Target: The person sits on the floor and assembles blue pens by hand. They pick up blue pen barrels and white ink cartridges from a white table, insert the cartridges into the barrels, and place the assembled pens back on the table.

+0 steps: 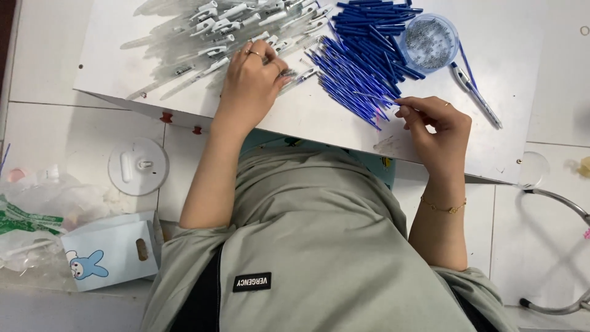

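My left hand [252,77] rests on a heap of clear pen barrels with white clips [227,27] on a white board [522,74], fingers curled around one barrel. My right hand [433,120] pinches a thin blue pen refill [375,97] at the edge of a pile of blue refills [362,55]. A round clear tub of small metal springs [430,42] stands just right of that pile. One assembled pen [473,92] lies on the board beside the tub.
The board lies over my lap on a white tiled floor. A white round disc [138,166], a light-blue paper bag with a rabbit picture [110,249] and crumpled plastic bags [31,215] lie at the left. A metal chair leg [565,203] curves at the right.
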